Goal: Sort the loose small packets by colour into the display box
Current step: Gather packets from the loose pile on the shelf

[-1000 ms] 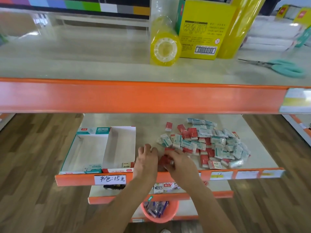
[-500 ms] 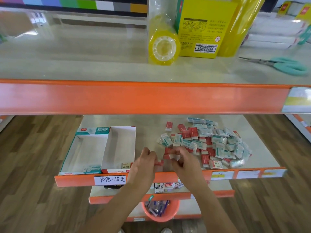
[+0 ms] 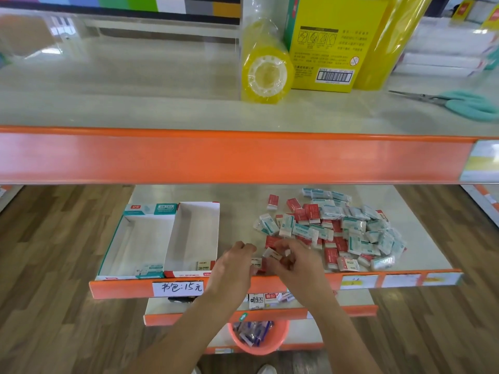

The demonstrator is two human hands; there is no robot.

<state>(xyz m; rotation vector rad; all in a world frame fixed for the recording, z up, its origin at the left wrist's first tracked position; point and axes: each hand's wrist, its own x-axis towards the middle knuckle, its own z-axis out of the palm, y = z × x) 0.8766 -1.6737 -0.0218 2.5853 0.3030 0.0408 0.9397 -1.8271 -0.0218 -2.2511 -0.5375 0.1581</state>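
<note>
Gathering red packets at the shelf front, beside the display box [image 3: 159, 238].
Left hand [image 3: 234, 263] and right hand [image 3: 293, 261] both pinch red packets [image 3: 271, 255]; pile [image 3: 340, 228] lies right; advise squaring the stack before loading the red-trimmed compartment.

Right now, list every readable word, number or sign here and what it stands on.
"书包: 15元": handwritten white tag on the orange shelf edge.
"2B": small packet in the display box.
"20": packet on the lower shelf.
Barcode and pictograms: yellow box; its text is too small.
Loose packets: print blurred.
</note>
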